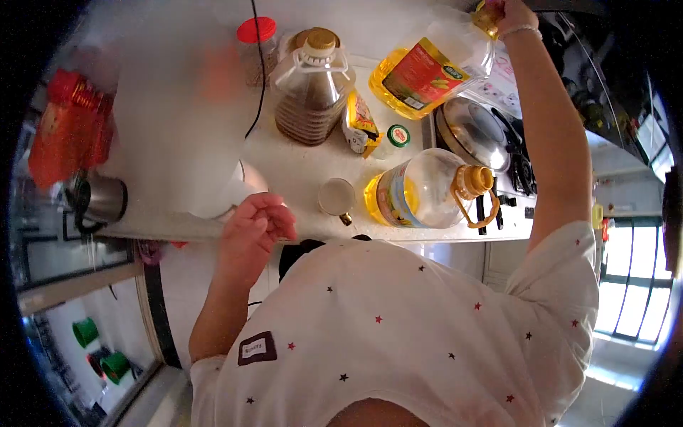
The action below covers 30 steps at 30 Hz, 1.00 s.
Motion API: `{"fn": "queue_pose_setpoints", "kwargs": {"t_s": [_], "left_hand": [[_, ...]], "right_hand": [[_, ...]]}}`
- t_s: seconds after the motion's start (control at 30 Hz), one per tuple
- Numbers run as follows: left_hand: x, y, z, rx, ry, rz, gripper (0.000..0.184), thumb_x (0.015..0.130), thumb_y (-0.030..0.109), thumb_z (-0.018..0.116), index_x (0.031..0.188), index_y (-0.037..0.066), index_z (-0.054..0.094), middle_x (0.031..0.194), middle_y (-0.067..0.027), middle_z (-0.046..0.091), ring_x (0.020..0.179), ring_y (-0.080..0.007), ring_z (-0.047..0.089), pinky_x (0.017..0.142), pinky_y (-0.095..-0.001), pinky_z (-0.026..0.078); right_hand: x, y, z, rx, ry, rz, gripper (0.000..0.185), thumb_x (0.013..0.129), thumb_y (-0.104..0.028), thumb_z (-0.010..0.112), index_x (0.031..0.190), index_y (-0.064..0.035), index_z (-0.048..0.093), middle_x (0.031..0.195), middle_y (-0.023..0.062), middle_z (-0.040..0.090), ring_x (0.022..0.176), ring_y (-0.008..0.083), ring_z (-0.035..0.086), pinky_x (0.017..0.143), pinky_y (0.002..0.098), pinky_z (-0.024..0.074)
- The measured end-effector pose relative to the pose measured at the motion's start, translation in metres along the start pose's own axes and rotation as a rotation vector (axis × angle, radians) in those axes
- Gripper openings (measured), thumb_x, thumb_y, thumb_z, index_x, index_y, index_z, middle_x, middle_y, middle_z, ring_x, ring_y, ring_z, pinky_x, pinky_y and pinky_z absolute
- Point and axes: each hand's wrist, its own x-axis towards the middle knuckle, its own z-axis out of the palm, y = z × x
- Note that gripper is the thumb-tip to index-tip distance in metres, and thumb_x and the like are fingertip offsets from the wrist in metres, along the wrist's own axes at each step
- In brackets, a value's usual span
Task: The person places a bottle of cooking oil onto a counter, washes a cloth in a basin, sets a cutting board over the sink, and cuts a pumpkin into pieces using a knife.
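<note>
My right hand (506,17), with a bracelet at its wrist, grips the golden top of a clear oil bottle (434,75) with a red label and yellow oil low inside. My left hand (257,222) hovers by the counter's front edge, its fingers loosely bent and nothing visible in them. Close to it is a pale, rounded thing (247,181), mostly lost in white haze. Right of that hand stands a glass mug (336,197). Beside the mug is another oil bottle (420,192) with an orange cap and handle.
A large jug of dark liquid (309,96), a red-lidded jar (257,53), a yellow snack packet (361,121) and a green-lidded jar (395,139) stand farther back. A lidded pan (478,134) sits on the right. A steel kettle (103,199) and red bag (71,142) are at left.
</note>
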Motion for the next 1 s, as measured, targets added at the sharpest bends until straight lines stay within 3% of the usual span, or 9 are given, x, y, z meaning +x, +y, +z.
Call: {"fn": "queue_pose_setpoints", "kwargs": {"t_s": [0.27, 0.4, 0.57, 0.63, 0.67, 0.8, 0.83, 0.9, 1.0], "left_hand": [[-0.057, -0.043, 0.03, -0.052, 0.309, 0.189, 0.029, 0.086, 0.017, 0.051, 0.11, 0.001, 0.05, 0.09, -0.0105, 0.058, 0.082, -0.0206, 0.055, 0.077, -0.0336, 0.045], [-0.06, -0.055, 0.031, -0.039, 0.334, 0.194, 0.026, 0.087, 0.015, 0.05, 0.108, 0.001, 0.051, 0.089, -0.0098, 0.057, 0.083, -0.0199, 0.055, 0.076, -0.0327, 0.045], [-0.029, -0.075, 0.025, 0.041, 0.223, -0.058, 0.028, 0.089, 0.014, 0.047, 0.114, 0.001, 0.05, 0.106, -0.012, 0.058, 0.089, -0.0202, 0.058, 0.081, -0.0312, 0.046], [-0.006, -0.078, 0.041, 0.16, 0.15, -0.185, 0.03, 0.09, 0.016, 0.048, 0.116, 0.002, 0.049, 0.109, -0.0128, 0.057, 0.091, -0.0197, 0.058, 0.082, -0.0308, 0.046], [0.007, -0.081, 0.049, 0.226, 0.107, -0.247, 0.031, 0.09, 0.016, 0.048, 0.118, 0.002, 0.048, 0.11, -0.0132, 0.056, 0.092, -0.0194, 0.058, 0.083, -0.0305, 0.045], [0.048, -0.099, 0.064, 0.42, -0.029, -0.423, 0.052, 0.089, 0.021, 0.053, 0.133, 0.002, 0.032, 0.12, -0.0166, 0.05, 0.101, -0.0249, 0.056, 0.089, -0.0354, 0.045], [0.054, -0.104, 0.068, 0.452, -0.033, -0.461, 0.056, 0.089, 0.022, 0.053, 0.135, 0.003, 0.027, 0.121, -0.017, 0.049, 0.103, -0.0256, 0.056, 0.089, -0.0358, 0.044], [0.065, -0.112, 0.078, 0.489, -0.018, -0.565, 0.067, 0.088, 0.021, 0.054, 0.14, 0.005, 0.014, 0.125, -0.0188, 0.045, 0.105, -0.027, 0.055, 0.091, -0.0372, 0.044], [0.084, -0.13, 0.082, 0.365, -0.039, -0.687, 0.067, 0.087, 0.017, 0.054, 0.141, 0.006, 0.014, 0.124, -0.0181, 0.045, 0.104, -0.0276, 0.055, 0.091, -0.038, 0.044]], "right_hand": [[0.098, 0.134, 0.003, -0.06, -0.078, 0.229, 0.027, 0.089, -0.021, 0.051, 0.097, 0.002, 0.062, 0.09, 0.0066, 0.061, 0.075, 0.0181, 0.062, 0.074, 0.0261, 0.0484], [0.026, 0.098, 0.007, -0.437, -0.34, -0.053, 0.028, 0.09, -0.023, 0.051, 0.104, -0.001, 0.06, 0.097, 0.0092, 0.061, 0.082, 0.0189, 0.06, 0.079, 0.0301, 0.047], [-0.118, 0.027, -0.054, -0.949, -1.042, -0.448, 0.031, 0.091, -0.025, 0.051, 0.113, -0.0047, 0.058, 0.105, 0.0125, 0.062, 0.092, 0.02, 0.059, 0.085, 0.0351, 0.0454], [-0.167, 0.013, -0.093, -1.15, -1.173, -0.352, 0.033, 0.094, -0.018, 0.045, 0.121, 0.0005, 0.053, 0.106, 0.0063, 0.061, 0.097, 0.0121, 0.054, 0.092, 0.0278, 0.0403], [-0.163, 0.032, -0.134, -0.927, -1.1, -0.077, 0.035, 0.092, -0.021, 0.049, 0.12, 0.0004, 0.053, 0.108, 0.0052, 0.061, 0.097, 0.0122, 0.054, 0.091, 0.0266, 0.0403], [-0.21, 0.066, -0.23, -1.052, -0.973, -0.006, 0.042, 0.083, -0.016, 0.062, 0.123, -0.0049, 0.051, 0.123, 0.007, 0.055, 0.104, 0.0116, 0.053, 0.086, 0.0269, 0.0455], [-0.231, 0.057, -0.232, -0.875, -0.872, 0.394, 0.054, 0.08, -0.014, 0.067, 0.129, -0.0066, 0.045, 0.125, 0.006, 0.054, 0.108, 0.0146, 0.052, 0.088, 0.0289, 0.045], [-0.256, 0.078, -0.255, -0.611, -1.01, 0.213, 0.075, 0.076, -0.004, 0.068, 0.139, -0.0112, 0.029, 0.137, 0.0039, 0.04, 0.12, 0.0161, 0.042, 0.092, 0.0322, 0.0436], [-0.295, 0.097, -0.261, -0.564, -0.94, 0.301, 0.091, 0.066, 0.006, 0.072, 0.141, -0.0106, 0.023, 0.139, 0.0102, 0.034, 0.114, 0.0195, 0.047, 0.083, 0.0314, 0.0497]]}}
